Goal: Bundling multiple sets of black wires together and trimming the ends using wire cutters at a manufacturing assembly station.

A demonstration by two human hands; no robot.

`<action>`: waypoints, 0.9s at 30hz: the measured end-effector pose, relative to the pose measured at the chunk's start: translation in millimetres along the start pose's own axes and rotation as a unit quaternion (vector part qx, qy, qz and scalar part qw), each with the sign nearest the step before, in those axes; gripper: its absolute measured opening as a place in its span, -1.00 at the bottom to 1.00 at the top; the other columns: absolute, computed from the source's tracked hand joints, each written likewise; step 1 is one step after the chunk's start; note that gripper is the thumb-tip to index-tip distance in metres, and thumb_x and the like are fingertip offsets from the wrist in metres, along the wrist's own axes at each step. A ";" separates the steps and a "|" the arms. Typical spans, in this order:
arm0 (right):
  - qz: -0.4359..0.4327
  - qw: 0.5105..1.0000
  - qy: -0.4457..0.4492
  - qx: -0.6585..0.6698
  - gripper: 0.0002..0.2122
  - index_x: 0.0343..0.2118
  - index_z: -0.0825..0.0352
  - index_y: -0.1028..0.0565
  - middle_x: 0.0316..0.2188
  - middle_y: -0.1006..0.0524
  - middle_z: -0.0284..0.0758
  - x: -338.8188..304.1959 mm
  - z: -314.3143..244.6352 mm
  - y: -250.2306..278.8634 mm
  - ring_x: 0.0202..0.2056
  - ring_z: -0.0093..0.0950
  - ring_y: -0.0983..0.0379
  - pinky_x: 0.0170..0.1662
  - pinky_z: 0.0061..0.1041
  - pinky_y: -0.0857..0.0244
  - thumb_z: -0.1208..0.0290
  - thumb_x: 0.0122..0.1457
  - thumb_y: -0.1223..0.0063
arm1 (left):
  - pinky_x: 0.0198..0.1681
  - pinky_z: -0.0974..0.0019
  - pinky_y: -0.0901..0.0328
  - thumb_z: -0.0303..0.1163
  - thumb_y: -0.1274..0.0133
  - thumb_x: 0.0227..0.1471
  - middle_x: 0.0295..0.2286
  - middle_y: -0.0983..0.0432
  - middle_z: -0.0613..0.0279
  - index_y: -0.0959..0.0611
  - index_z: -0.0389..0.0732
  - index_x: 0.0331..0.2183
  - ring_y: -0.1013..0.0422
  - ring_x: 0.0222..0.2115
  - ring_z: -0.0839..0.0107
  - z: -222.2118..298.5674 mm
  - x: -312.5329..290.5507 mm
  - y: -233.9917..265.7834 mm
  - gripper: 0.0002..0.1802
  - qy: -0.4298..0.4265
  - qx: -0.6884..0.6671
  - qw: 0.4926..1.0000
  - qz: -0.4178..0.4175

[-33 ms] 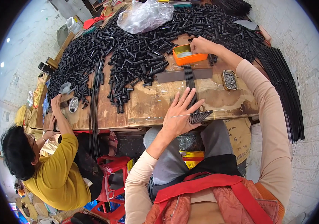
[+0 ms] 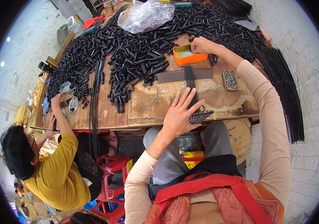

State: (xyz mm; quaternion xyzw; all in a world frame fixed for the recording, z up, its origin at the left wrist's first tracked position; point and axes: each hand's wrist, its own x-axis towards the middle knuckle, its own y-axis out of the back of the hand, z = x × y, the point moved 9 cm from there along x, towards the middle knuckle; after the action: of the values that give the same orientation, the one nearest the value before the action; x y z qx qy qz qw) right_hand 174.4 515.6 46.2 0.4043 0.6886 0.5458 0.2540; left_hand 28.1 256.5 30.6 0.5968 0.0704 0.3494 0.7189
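My left hand (image 2: 180, 114) lies palm down with fingers spread over a bundle of thin black rods (image 2: 190, 80). Splayed black rod ends (image 2: 201, 117) show by its thumb at the table edge. A thin straight metal wire (image 2: 217, 111) runs across at this hand; whether the fingers grip it I cannot tell. Farther off, my right hand (image 2: 203, 45) is closed, its fingertips dipping into an orange box (image 2: 191, 59) with a yellow inside. Thin pale wires (image 2: 184, 54) lie in that box. What the right fingers hold is hidden. A flat grey-brown bar (image 2: 170, 76) crosses beneath the rods.
Black tubular parts (image 2: 137, 56) heap over the table (image 2: 141, 108). A small tin of metal bits (image 2: 229, 80) sits right, near long black rods (image 2: 284, 89) hanging off the edge. A plastic bag (image 2: 144, 16) tops the heap. Left, a person in yellow (image 2: 56, 175) works beside another rod bundle (image 2: 95, 97).
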 end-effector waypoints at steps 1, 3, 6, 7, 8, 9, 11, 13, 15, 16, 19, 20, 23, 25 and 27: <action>-0.008 1.000 -0.025 0.012 -0.86 -0.44 0.40 -0.62 -0.51 -0.61 -0.16 -0.2 3.5 -2.0 -0.42 -0.32 -0.58 -0.30 -0.41 -0.42 0.51 -0.11 -0.22 | 0.32 -0.02 0.12 0.01 -0.35 -0.31 0.27 0.01 0.06 -0.32 0.13 0.20 0.08 0.29 0.09 -0.6 0.1 -0.3 -0.01 -0.002 -0.002 1.000 0.000; -0.018 0.998 -0.052 0.025 -0.86 -0.45 0.38 -0.63 -0.50 -0.61 -0.16 -0.3 6.2 -2.0 -0.38 -0.29 -0.58 -0.27 -0.38 -0.43 0.52 -0.14 -0.23 | 0.32 -0.02 0.12 0.00 -0.35 -0.31 0.27 0.01 0.06 -0.32 0.12 0.20 0.07 0.29 0.09 -0.7 -0.2 -0.5 -0.01 -0.002 -0.007 1.000 -0.001; -0.024 1.000 0.009 0.003 -0.86 -0.43 0.43 -0.62 -0.54 -0.60 -0.17 0.5 -3.4 2.1 -0.48 -0.35 -0.56 -0.34 -0.44 -0.40 0.53 -0.10 -0.19 | 0.32 -0.03 0.11 -0.01 -0.35 -0.31 0.26 0.01 0.05 -0.33 0.11 0.19 0.07 0.29 0.08 -0.2 -0.1 1.8 -0.01 -0.005 -0.009 1.000 0.003; -0.018 1.000 0.004 0.012 -0.88 -0.45 0.43 -0.61 -0.55 -0.59 -0.17 -2.1 -1.8 3.7 -0.49 -0.34 -0.55 -0.34 -0.43 -0.39 0.53 -0.10 -0.18 | 0.31 -0.03 0.11 -0.01 -0.34 -0.31 0.26 0.00 0.05 -0.33 0.10 0.19 0.07 0.29 0.08 0.6 -0.1 1.5 -0.02 -0.007 -0.009 1.000 0.004; -0.012 1.000 0.002 0.022 -0.89 -0.47 0.42 -0.60 -0.56 -0.58 -0.17 -2.1 -3.8 6.0 -0.49 -0.33 -0.54 -0.35 -0.42 -0.39 0.52 -0.09 -0.17 | 0.31 -0.03 0.11 -0.01 -0.34 -0.30 0.26 0.00 0.04 -0.33 0.10 0.19 0.07 0.29 0.07 0.2 -0.4 1.7 -0.02 -0.007 -0.007 1.000 0.005; -0.014 1.000 0.003 0.022 -0.89 -0.47 0.42 -0.60 -0.56 -0.58 -0.17 -4.1 -6.0 7.1 -0.49 -0.33 -0.54 -0.35 -0.42 -0.39 0.52 -0.09 -0.17 | 0.31 -0.03 0.11 -0.01 -0.34 -0.30 0.26 0.00 0.04 -0.33 0.10 0.19 0.07 0.29 0.07 0.3 0.0 1.8 -0.02 -0.005 -0.008 1.000 0.005; 0.077 0.997 -0.001 0.008 -0.92 -0.50 0.43 -0.55 -0.55 -0.55 -0.16 -14.7 -12.8 26.8 -0.47 -0.27 -0.51 -0.33 -0.38 -0.37 0.53 -0.06 -0.13 | 0.31 -0.02 0.09 -0.03 -0.37 -0.33 0.26 0.00 0.03 -0.34 0.08 0.18 0.07 0.29 0.06 1.9 0.6 1.3 -0.01 -0.006 -0.017 1.000 0.002; 0.146 0.989 0.032 -0.009 -0.92 -0.49 0.42 -0.51 -0.53 -0.53 -0.15 -31.3 -40.2 46.2 -0.45 -0.23 -0.49 -0.33 -0.35 -0.35 0.53 -0.04 -0.10 | 0.31 -0.01 0.10 -0.13 -0.34 -0.33 0.26 -0.01 0.03 -0.35 0.08 0.18 0.05 0.29 0.07 1.4 -2.7 1.3 -0.04 -0.012 -0.015 1.000 0.003; 0.214 0.974 0.065 -0.027 -0.93 -0.48 0.42 -0.48 -0.51 -0.51 -0.15 -56.4 -65.3 54.5 -0.43 -0.19 -0.48 -0.32 -0.33 -0.34 0.53 -0.01 -0.08 | 0.32 0.00 0.10 -0.23 -0.32 -0.33 0.26 -0.03 0.03 -0.37 0.09 0.17 0.04 0.28 0.07 2.5 -5.2 1.5 -0.07 -0.019 -0.013 1.000 0.003; 0.183 0.980 0.073 -0.022 -0.93 -0.46 0.41 -0.45 -0.48 -0.50 -0.14 -65.9 -74.8 43.8 -0.41 -0.16 -0.47 -0.31 -0.31 -0.33 0.53 0.01 -0.07 | 0.32 0.02 0.08 -0.33 -0.27 -0.38 0.25 -0.04 0.01 -0.38 0.07 0.16 0.02 0.28 0.06 4.1 -6.9 -1.7 -0.07 -0.030 0.026 0.999 -0.010; 0.102 0.993 0.059 -0.031 -0.91 -0.36 0.37 -0.49 -0.41 -0.51 -0.14 -87.6 -78.1 8.2 -0.35 -0.12 -0.46 -0.28 -0.28 -0.34 0.55 0.04 -0.03 | 0.31 0.07 0.04 -0.54 -0.14 -0.53 0.23 -0.08 -0.01 -0.42 0.05 0.13 -0.02 0.26 0.04 8.1 -14.7 -4.5 -0.01 -0.037 0.026 0.999 -0.006; 0.094 0.993 0.049 -0.048 -0.86 -0.31 0.36 -0.51 -0.40 -0.51 -0.15 -93.8 -77.0 3.9 -0.33 -0.12 -0.47 -0.25 -0.26 -0.35 0.57 0.04 -0.02 | 0.31 0.07 0.04 -0.55 -0.14 -0.52 0.23 -0.08 0.00 -0.42 0.05 0.13 -0.03 0.26 0.04 8.2 -13.6 -3.9 -0.02 -0.036 0.030 0.999 -0.007; 0.085 0.994 0.037 -0.052 -0.72 -0.15 0.32 -0.54 -0.38 -0.51 -0.15 -104.9 -73.5 0.8 -0.29 -0.12 -0.48 -0.20 -0.22 -0.36 0.60 0.04 0.01 | 0.30 0.07 0.03 -0.56 -0.15 -0.50 0.23 -0.09 0.00 -0.42 0.05 0.13 -0.04 0.25 0.04 9.4 -11.1 -4.6 -0.03 -0.034 0.038 0.999 -0.010; 0.094 0.993 0.055 -0.038 -0.68 -0.11 0.29 -0.55 -0.40 -0.52 -0.15 -106.5 -74.2 3.1 -0.29 -0.13 -0.49 -0.19 -0.22 -0.38 0.58 0.02 0.00 | 0.30 0.07 0.02 -0.56 -0.15 -0.49 0.24 -0.08 0.00 -0.42 0.05 0.13 -0.04 0.25 0.05 10.5 -10.2 -4.9 -0.04 -0.039 0.031 0.999 0.003; 0.100 0.993 0.054 -0.027 -0.68 -0.11 0.30 -0.55 -0.39 -0.51 -0.15 -109.6 -74.3 1.8 -0.29 -0.14 -0.49 -0.19 -0.23 -0.38 0.58 0.02 0.00 | 0.30 0.07 0.02 -0.56 -0.15 -0.49 0.24 -0.08 0.00 -0.42 0.05 0.13 -0.04 0.26 0.05 10.2 -10.2 -7.3 -0.04 -0.040 0.034 0.999 -0.001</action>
State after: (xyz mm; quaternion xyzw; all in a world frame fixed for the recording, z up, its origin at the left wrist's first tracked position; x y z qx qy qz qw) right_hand 175.7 383.8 58.3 0.4339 0.6428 0.6078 0.1710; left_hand 28.9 242.0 23.6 0.6343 0.0540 0.3217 0.7009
